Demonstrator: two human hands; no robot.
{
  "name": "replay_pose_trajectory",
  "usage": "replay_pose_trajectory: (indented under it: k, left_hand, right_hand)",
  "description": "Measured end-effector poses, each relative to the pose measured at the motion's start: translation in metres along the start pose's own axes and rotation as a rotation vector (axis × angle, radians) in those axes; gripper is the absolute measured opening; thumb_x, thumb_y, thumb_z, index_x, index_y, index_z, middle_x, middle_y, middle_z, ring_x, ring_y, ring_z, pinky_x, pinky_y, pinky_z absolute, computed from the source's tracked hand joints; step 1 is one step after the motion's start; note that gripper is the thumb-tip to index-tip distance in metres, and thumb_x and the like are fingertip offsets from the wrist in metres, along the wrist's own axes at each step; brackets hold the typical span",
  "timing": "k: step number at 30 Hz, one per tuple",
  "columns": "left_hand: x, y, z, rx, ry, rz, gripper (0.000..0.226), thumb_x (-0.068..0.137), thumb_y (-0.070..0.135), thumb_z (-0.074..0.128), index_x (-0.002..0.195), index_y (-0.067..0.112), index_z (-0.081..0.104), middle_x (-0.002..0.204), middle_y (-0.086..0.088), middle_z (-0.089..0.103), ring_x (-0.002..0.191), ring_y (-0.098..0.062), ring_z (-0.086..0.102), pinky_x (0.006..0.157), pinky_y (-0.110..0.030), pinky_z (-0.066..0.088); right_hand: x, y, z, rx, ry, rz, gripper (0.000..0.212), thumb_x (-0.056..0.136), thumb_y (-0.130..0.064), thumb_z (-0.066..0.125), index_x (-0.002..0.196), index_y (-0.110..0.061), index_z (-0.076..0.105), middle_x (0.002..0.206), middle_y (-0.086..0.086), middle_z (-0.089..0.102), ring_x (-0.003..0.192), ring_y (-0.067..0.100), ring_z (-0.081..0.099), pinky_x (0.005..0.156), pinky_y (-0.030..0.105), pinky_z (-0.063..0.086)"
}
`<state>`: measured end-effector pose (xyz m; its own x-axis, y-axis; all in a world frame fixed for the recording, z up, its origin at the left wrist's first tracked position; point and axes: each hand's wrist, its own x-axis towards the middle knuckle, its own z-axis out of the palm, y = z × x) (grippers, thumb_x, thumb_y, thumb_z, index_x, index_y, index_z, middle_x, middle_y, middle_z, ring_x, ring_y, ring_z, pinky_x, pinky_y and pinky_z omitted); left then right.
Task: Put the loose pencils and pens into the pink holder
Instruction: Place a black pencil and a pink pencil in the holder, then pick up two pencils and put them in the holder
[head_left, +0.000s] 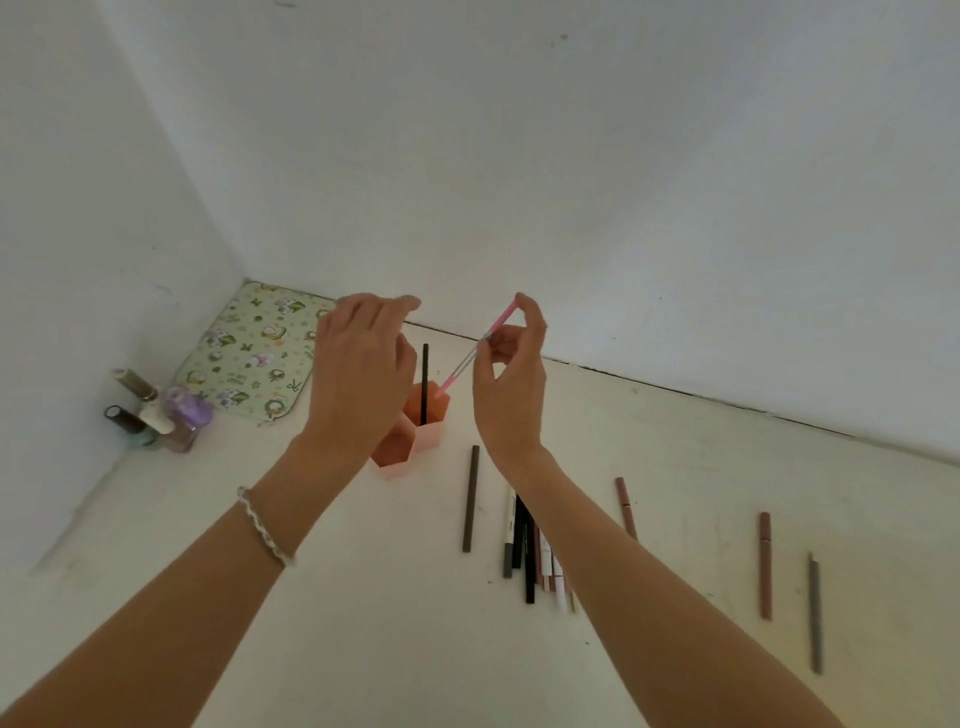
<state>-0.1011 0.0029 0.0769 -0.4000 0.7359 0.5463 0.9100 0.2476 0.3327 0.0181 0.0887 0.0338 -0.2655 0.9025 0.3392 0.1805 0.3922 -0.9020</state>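
Observation:
The pink holder (432, 435), made of hexagon cells, stands on the white surface with a black pencil (425, 382) upright in its far cell. My right hand (511, 387) pinches a slim pink pen (470, 358), tilted, its lower tip at the rim of the far cell. My left hand (361, 374) hovers over the holder's left side with fingers spread, holding nothing and hiding part of the holder. Loose on the surface are a dark pencil (470, 498), a bundle of several pens (530, 551) partly under my right forearm, a brown pen (626, 506), another brown pen (765, 565) and a grey pencil (815, 616).
A floral green mat (254, 351) lies in the far left corner against the walls. Several nail polish bottles (163, 415) stand in a cluster left of the holder. White walls close the surface at the back and left.

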Motion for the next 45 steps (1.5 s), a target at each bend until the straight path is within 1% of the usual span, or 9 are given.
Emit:
replay_pose_trajectory:
  k: [5,8,11,15,23,29,32,40,45]
  left_hand:
    - [-0.038,0.034,0.006,-0.215,-0.200,-0.088,0.012,0.087,0.000,0.057,0.093,0.010,0.061,0.088,0.001,0.061,0.070,-0.015,0.056,0.059,-0.035,0.054]
    - [-0.062,0.043,0.034,-0.162,-0.476,-0.177,0.011,0.091,0.013,0.055,0.102,0.016,0.059,0.098,0.006,0.061,0.081,-0.009,0.056,0.062,-0.025,0.053]
    - [-0.082,0.055,0.068,-0.044,-0.755,-0.240,0.019,0.097,0.026,0.050,0.112,0.014,0.054,0.105,-0.001,0.062,0.088,-0.017,0.063,0.080,-0.033,0.055]
    - [-0.104,0.064,0.097,0.101,-0.894,-0.250,0.043,0.100,0.031,0.050,0.136,0.012,0.036,0.119,-0.008,0.053,0.101,-0.024,0.062,0.081,-0.033,0.053]
    - [-0.068,0.095,0.102,-0.368,-0.553,-0.334,0.062,0.096,0.009,0.050,0.149,0.028,0.023,0.095,-0.003,0.057,0.074,-0.016,0.060,0.067,-0.034,0.056]
    - [-0.050,0.118,0.100,-0.503,-0.455,-0.290,0.063,0.095,0.011,0.054,0.147,0.035,0.027,0.095,0.004,0.056,0.071,-0.006,0.059,0.059,-0.018,0.050]
    - [-0.049,0.115,0.090,-0.523,-0.422,-0.299,0.060,0.093,0.010,0.055,0.141,0.036,0.031,0.092,0.006,0.057,0.071,-0.008,0.062,0.061,-0.026,0.057]
    - [-0.002,0.036,0.035,-0.370,-0.040,-0.244,0.049,0.092,0.019,0.062,0.129,0.035,0.035,0.089,0.005,0.065,0.074,-0.013,0.067,0.066,-0.035,0.059]
    - [0.001,0.009,0.039,0.072,-0.112,-0.065,0.034,0.093,0.024,0.061,0.122,0.020,0.044,0.084,-0.002,0.068,0.085,-0.026,0.063,0.078,-0.039,0.049]
  right_hand:
    - [-0.017,0.020,0.005,-0.238,-0.258,-0.044,0.046,0.094,-0.004,0.049,0.136,-0.023,0.046,0.114,-0.001,0.059,0.087,0.005,0.056,0.082,0.024,0.052]
    - [-0.014,0.031,-0.014,-0.256,-0.155,-0.025,0.052,0.092,0.003,0.043,0.137,-0.022,0.047,0.116,-0.004,0.055,0.084,0.000,0.053,0.076,0.008,0.045]
    - [-0.001,0.048,-0.051,-0.285,-0.026,0.146,0.047,0.090,0.002,0.042,0.129,-0.022,0.051,0.106,-0.006,0.058,0.084,0.002,0.056,0.075,0.015,0.047]
    - [0.000,0.074,-0.107,-0.406,0.002,0.324,0.042,0.087,0.001,0.046,0.122,-0.019,0.054,0.097,-0.003,0.059,0.075,0.000,0.053,0.066,0.018,0.039]
    - [-0.023,0.103,-0.168,-0.568,-0.076,0.468,0.034,0.090,-0.006,0.047,0.122,-0.014,0.056,0.090,0.003,0.064,0.082,0.022,0.062,0.070,0.029,0.046]
    - [-0.042,0.115,-0.177,-0.872,-0.405,0.565,0.042,0.090,-0.020,0.054,0.130,-0.012,0.043,0.108,0.010,0.063,0.096,0.030,0.063,0.072,0.033,0.046]
    - [-0.050,0.113,-0.172,-0.899,-0.520,0.510,0.046,0.093,-0.007,0.045,0.138,-0.013,0.037,0.116,0.015,0.058,0.099,0.033,0.061,0.079,0.039,0.050]
    - [0.004,0.035,-0.108,-0.163,0.003,0.210,0.044,0.087,-0.002,0.056,0.114,-0.035,0.044,0.092,-0.007,0.058,0.076,0.009,0.061,0.069,0.021,0.054]
    - [0.003,0.006,-0.072,-0.003,0.058,0.100,0.043,0.089,-0.005,0.057,0.113,-0.037,0.042,0.093,-0.011,0.057,0.080,0.006,0.063,0.072,0.016,0.052]
